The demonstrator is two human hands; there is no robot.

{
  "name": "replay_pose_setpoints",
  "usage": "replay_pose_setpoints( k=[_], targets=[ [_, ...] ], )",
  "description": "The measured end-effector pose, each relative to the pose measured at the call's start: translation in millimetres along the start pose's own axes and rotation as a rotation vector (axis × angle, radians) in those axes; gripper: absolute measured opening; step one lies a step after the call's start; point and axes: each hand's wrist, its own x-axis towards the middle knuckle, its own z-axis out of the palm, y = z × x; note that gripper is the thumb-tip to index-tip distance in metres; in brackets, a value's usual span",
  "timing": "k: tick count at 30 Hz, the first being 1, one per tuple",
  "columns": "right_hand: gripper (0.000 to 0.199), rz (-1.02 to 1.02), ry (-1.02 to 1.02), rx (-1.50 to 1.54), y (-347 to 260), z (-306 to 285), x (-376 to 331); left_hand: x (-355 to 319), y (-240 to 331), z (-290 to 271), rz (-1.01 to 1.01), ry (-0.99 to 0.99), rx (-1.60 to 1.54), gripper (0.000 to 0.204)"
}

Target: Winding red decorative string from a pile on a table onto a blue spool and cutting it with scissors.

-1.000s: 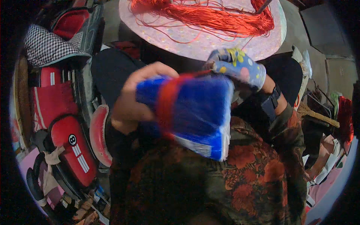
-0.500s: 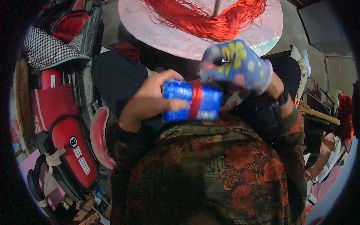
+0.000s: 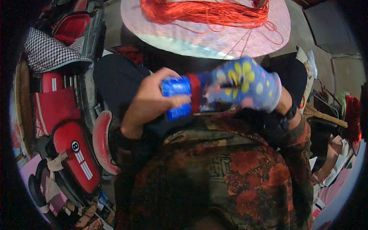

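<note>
Holding blue pkt (image 3: 178,96) firmly in bare L grip (image 3: 153,96), w/ thumb laid across near side and fingers wrapped behind. Located approx. mid-view, btwn L and R grips, just beyond floral jacket (image 3: 249,172). Can see red band (image 3: 196,92) around pkt, toward R end. Wearing spotted blue glove (image 3: 264,86) on R grip (image 3: 243,82), w/ fingers curled in at pkt's R end, v. close to band. Can't tell if pinching anything there: too blurred. Showing dark trousers (image 3: 115,80) either side of pkt. At top of view: round pinkish surface (image 3: 176,40), carrying long hank of red cord (image 3: 207,14), w/ a few ends trailing loose toward near R rim. Over on L: black-and-white checked cloth (image 3: 55,51), red panel (image 3: 74,161) w/ white stripes, plus curved red piece (image 3: 102,142) nr L sleeve. Over on R: straw broom (image 3: 326,118) at a slant, shiny red bundle (image 3: 353,119) nr edge of view.
</note>
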Motion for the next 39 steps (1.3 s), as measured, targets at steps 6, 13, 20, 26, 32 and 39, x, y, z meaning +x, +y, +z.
replay_pose_setpoints(
  k=[6, 13, 20, 26, 32, 39],
  targets=[
    [0.020, 0.156, 0.154, 0.304, 57, 10, -6, -11, -7, -6, 0.287, -0.120, -0.550, 0.048],
    [0.017, -0.005, -0.106, -0.172, 10, 18, -13, -1, -3, -7, 0.228, 0.425, -0.158, 0.044],
    [0.015, 0.166, 0.099, 0.254, 47, -6, 8, -7, -5, 0, 0.171, -0.267, -0.517, 0.058],
    [0.016, 0.096, 0.069, 0.000, 41, 41, -19, -10, 9, -4, 0.167, 0.373, -0.982, 0.059],
    [0.017, -0.019, -0.013, -0.180, 4, 4, 7, 0, -5, -1, 0.005, 0.065, 0.025, 0.052],
    [0.019, 0.460, 0.103, 0.467, 33, 9, -10, -19, -24, -6, 0.188, -0.080, -1.032, 0.057]
  ],
)
